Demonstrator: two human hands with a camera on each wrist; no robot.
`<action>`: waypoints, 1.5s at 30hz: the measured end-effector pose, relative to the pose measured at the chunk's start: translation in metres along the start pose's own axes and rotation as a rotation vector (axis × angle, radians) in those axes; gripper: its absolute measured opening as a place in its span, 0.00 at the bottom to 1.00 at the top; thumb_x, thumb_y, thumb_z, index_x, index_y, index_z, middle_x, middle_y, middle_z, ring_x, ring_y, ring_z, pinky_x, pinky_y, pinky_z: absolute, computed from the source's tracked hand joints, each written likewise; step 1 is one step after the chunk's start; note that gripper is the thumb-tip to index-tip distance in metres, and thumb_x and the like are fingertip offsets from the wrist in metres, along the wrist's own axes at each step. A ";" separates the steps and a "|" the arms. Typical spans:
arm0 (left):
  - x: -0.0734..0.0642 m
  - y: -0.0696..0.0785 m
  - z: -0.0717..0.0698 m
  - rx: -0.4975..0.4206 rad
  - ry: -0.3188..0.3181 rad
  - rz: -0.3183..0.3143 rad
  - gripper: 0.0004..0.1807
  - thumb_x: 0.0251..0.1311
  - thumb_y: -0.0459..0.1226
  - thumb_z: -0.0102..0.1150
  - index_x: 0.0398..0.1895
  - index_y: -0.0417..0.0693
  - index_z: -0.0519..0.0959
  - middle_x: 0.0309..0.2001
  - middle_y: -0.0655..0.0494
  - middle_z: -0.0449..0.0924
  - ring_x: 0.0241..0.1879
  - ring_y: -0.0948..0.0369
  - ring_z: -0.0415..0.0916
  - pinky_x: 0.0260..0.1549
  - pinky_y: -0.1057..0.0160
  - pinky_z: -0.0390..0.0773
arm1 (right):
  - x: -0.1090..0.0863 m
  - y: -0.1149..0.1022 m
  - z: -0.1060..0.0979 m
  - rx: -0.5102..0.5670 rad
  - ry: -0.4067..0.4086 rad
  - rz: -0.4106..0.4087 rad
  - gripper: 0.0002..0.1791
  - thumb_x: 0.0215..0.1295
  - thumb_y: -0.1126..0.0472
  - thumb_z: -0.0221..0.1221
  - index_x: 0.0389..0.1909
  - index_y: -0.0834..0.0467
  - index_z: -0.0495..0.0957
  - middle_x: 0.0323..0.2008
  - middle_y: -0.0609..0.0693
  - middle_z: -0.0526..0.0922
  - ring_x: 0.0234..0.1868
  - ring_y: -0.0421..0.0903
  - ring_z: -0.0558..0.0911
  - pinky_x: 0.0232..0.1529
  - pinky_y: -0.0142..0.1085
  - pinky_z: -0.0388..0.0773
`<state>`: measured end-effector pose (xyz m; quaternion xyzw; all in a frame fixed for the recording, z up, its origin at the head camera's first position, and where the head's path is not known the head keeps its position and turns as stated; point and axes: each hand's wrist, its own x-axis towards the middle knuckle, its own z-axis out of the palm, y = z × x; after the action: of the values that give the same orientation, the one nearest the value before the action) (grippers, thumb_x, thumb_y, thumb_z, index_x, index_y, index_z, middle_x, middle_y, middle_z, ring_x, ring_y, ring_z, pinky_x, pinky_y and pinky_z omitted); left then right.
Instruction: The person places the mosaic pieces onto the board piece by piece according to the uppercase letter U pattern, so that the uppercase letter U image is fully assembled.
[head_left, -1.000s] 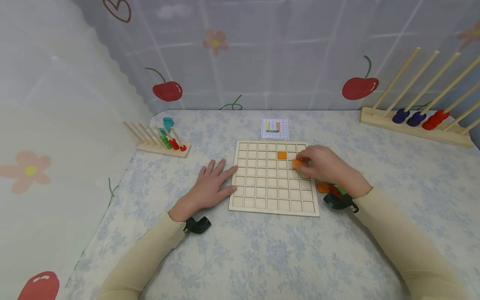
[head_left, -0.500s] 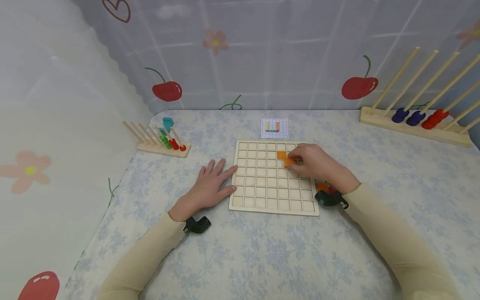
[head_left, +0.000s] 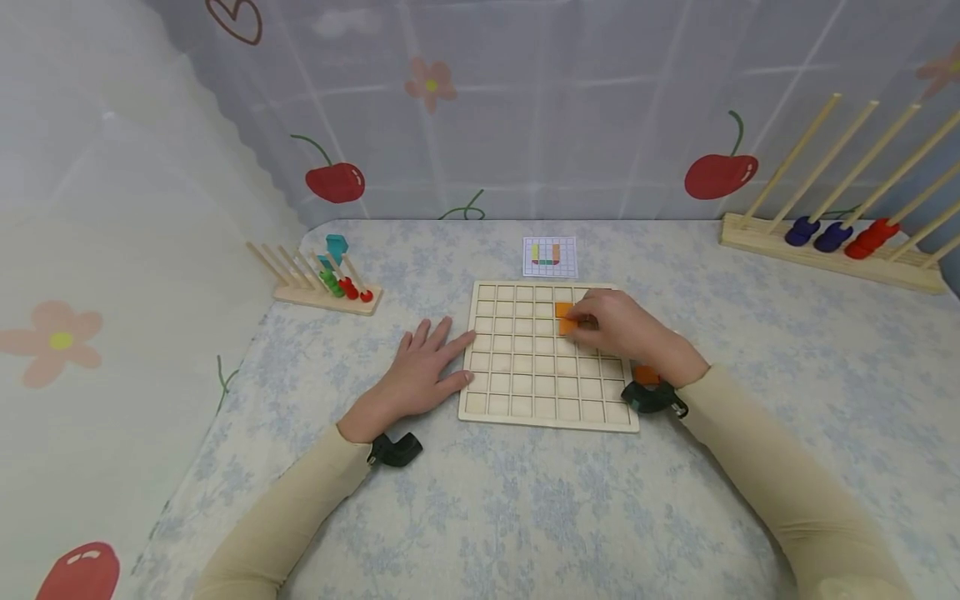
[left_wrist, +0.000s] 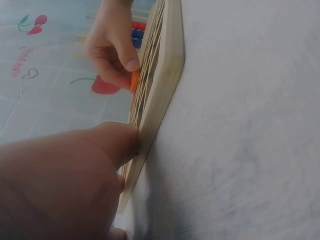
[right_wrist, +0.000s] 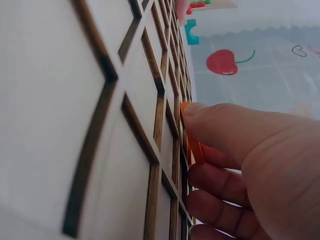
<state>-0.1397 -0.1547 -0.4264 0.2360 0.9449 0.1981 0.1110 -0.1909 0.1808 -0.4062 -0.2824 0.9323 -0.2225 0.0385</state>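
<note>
A wooden grid board (head_left: 547,423) with square recesses lies on the table. My right hand (head_left: 622,323) pinches an orange square tile (head_left: 567,327) between thumb and fingers, low over the grid. Directly behind that tile, another orange tile (head_left: 563,309) sits in a recess. In the right wrist view the thumb presses the held tile (right_wrist: 192,142) close to the grid. My left hand (head_left: 417,375) lies spread with straight fingers, its thumb and index fingertips at the board's left edge.
Behind the board lies a card (head_left: 550,257) with a coloured U-shaped pattern. A small bead rack (head_left: 327,298) stands at the back left, a larger one (head_left: 832,252) at the back right. An orange tile (head_left: 647,375) lies by the board's right edge, partly behind the right wrist.
My right hand has moved left across the board with the orange tile, bringing it up against the tile in the recess. The left hand has stayed still.
</note>
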 end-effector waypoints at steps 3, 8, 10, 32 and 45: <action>0.000 0.000 0.000 0.000 0.002 0.002 0.35 0.75 0.51 0.52 0.80 0.54 0.60 0.82 0.36 0.45 0.81 0.32 0.35 0.73 0.27 0.42 | 0.000 0.000 0.001 0.000 0.007 -0.008 0.13 0.66 0.60 0.68 0.47 0.62 0.88 0.39 0.55 0.85 0.37 0.48 0.78 0.42 0.43 0.76; -0.001 0.000 0.001 0.005 0.006 0.001 0.35 0.75 0.51 0.52 0.80 0.54 0.60 0.82 0.36 0.45 0.81 0.32 0.36 0.73 0.27 0.43 | 0.001 0.001 0.004 0.005 0.022 -0.028 0.13 0.65 0.60 0.69 0.47 0.63 0.88 0.39 0.56 0.85 0.37 0.48 0.79 0.41 0.42 0.76; -0.001 0.001 0.001 0.003 0.007 0.004 0.34 0.75 0.51 0.52 0.80 0.54 0.61 0.82 0.36 0.45 0.81 0.32 0.36 0.73 0.27 0.43 | 0.001 0.002 0.005 0.007 0.025 -0.027 0.13 0.65 0.60 0.69 0.47 0.63 0.88 0.40 0.56 0.86 0.38 0.48 0.79 0.41 0.42 0.77; -0.002 0.000 0.001 0.014 0.007 0.008 0.34 0.75 0.51 0.52 0.80 0.53 0.60 0.82 0.35 0.46 0.80 0.31 0.36 0.73 0.26 0.43 | 0.000 -0.001 0.007 -0.009 0.034 -0.036 0.16 0.65 0.61 0.69 0.50 0.64 0.87 0.39 0.56 0.84 0.36 0.47 0.76 0.41 0.41 0.73; 0.000 0.001 0.000 0.010 -0.001 -0.009 0.35 0.75 0.52 0.52 0.81 0.55 0.60 0.82 0.37 0.45 0.81 0.33 0.35 0.74 0.28 0.42 | -0.001 -0.001 0.004 -0.005 0.026 -0.021 0.13 0.65 0.62 0.68 0.48 0.63 0.87 0.41 0.57 0.85 0.39 0.50 0.79 0.43 0.44 0.76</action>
<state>-0.1390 -0.1543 -0.4262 0.2326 0.9468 0.1928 0.1112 -0.1888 0.1795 -0.4095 -0.2893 0.9303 -0.2241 0.0231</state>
